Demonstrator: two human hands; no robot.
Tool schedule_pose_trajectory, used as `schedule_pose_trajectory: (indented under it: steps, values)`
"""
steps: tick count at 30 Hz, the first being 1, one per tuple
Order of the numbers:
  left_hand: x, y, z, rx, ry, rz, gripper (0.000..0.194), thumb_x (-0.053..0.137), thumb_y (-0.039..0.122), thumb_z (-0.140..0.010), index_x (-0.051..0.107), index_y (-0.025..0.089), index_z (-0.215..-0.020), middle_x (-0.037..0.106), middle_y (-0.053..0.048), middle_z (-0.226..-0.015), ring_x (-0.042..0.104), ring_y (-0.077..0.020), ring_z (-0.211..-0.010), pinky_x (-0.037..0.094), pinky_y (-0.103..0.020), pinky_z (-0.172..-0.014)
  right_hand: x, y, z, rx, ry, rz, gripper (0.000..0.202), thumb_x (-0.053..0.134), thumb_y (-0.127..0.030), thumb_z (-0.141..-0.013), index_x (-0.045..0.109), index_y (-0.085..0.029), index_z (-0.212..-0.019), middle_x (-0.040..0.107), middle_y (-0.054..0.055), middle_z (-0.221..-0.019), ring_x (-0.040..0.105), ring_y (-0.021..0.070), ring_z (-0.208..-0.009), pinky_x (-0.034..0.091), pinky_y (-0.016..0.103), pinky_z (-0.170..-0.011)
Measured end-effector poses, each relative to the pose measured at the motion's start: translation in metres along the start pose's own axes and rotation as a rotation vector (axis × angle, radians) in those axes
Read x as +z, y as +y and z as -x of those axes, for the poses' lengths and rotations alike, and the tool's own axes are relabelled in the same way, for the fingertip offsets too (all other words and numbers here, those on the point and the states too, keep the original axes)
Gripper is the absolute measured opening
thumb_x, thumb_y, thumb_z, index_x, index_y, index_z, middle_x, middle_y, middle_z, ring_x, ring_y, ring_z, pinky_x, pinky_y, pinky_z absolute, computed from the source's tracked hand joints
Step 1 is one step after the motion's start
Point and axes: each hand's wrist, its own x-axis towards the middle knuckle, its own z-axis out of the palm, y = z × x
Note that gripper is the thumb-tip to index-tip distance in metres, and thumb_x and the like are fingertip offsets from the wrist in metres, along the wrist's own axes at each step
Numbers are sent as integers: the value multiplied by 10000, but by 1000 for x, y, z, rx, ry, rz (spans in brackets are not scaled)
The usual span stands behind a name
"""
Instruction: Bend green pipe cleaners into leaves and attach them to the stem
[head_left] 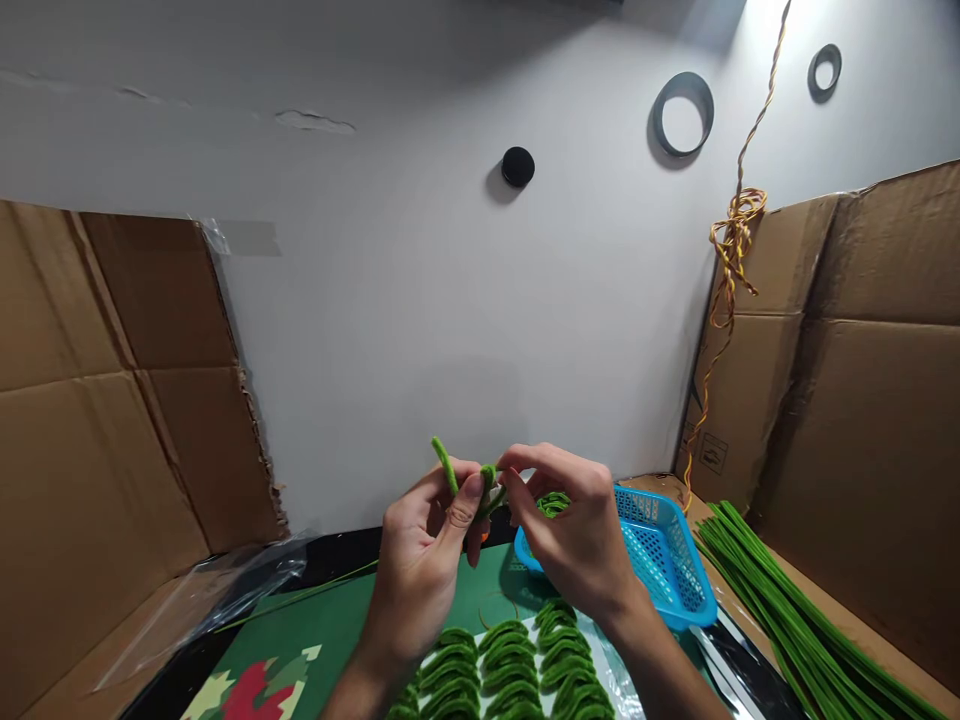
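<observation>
Faced the white wall (pixel 450 280) over the green mat (pixel 337 603), with the blue basket (pixel 694 590) behind the right hand (pixel 571 532). Gripped, thumb against fingers of the left hand (pixel 421 548), the fuzzy green stem (pixel 445 466), raised above the mat; seemed to pinch its far end with the right fingertips. Looked light, soft-skinned and pliant (wire within, most likely), hardly slippery, with pile easily flattened. Called for a light fingertip hold beside the bend, clear of the upstanding tip (pixel 435 441).
</observation>
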Motion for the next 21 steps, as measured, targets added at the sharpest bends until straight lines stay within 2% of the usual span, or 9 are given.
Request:
schedule_pose_trajectory:
  steps: [4,9,13,17,21]
  values:
    - [2,0,-1,-13,0,-3,299,645,482,-1017,676,185,-1028,549,33,-725,514,-107,-579,455,-214,-524,1,1,0,23,5,-23,178,643,-151,-933,799,-236,-953,735,-8,-816,663,102,-572,551,226,-538]
    - [2,-1,-3,-13,4,-15,319,656,500,-1002,672,181,-1014,536,41,-694,499,-100,-551,429,-200,-486,3,5,-2,-41,60,-23,158,678,-164,-928,794,-224,-1017,780,19,-954,723,110,-645,622,235,-591]
    - [1,0,-3,-17,13,-39,332,663,513,-994,665,182,-975,508,50,-680,473,-89,-530,408,-192,-469,3,7,-1,-17,84,-56,175,694,-169,-923,794,-224,-1055,809,10,-903,756,128,-660,643,243,-621]
    - [0,0,-3,-29,4,-65,344,678,525,-982,679,181,-964,492,52,-652,463,-90,-526,403,-188,-471,2,6,1,18,78,-85,144,690,-162,-912,797,-220,-989,818,16,-898,770,138,-682,647,243,-634]
    - [1,2,-2,-43,5,-73,369,685,546,-966,693,177,-967,480,51,-628,447,-96,-519,398,-193,-464,-1,4,2,4,113,-38,120,679,-148,-885,775,-218,-889,778,-8,-773,749,133,-641,642,239,-625]
